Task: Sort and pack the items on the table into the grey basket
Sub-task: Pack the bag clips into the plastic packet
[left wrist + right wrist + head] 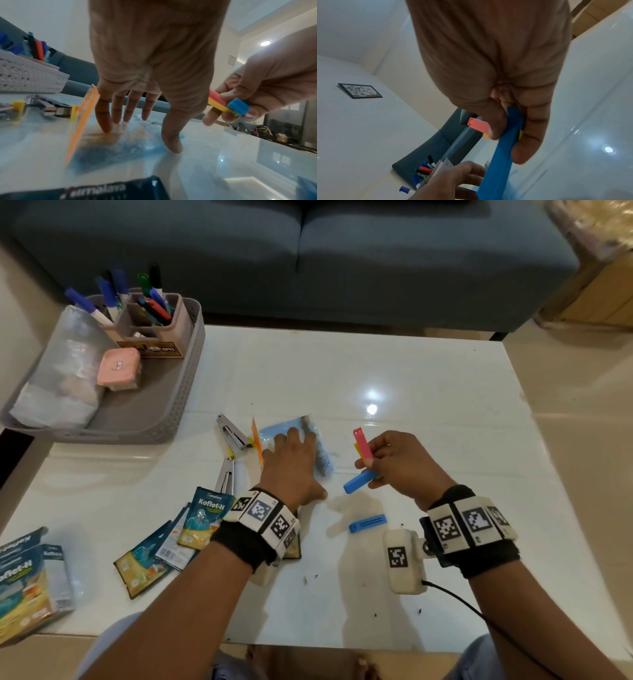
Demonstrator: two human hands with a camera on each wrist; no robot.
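My left hand [291,460] lies flat with spread fingers [102,115] on a clear blue plastic pouch [323,453] in the middle of the white table [445,405]. My right hand [394,463] grips a bundle of plastic bag clips: a pink clip [362,441], a yellow one behind it, and a blue clip [358,481]; the same blue clip [503,155] and pink clip [479,125] show in the right wrist view. A further blue clip [367,523] lies on the table below that hand. The grey basket [178,392] stands at the far left.
The basket holds a pen holder with markers [150,313], a pink box [119,368] and a clear bag [65,378]. Two staplers [233,433] and an orange strip [257,445] lie left of the pouch. Koflet-H sachets [202,518] and their box [30,577] lie at the near left.
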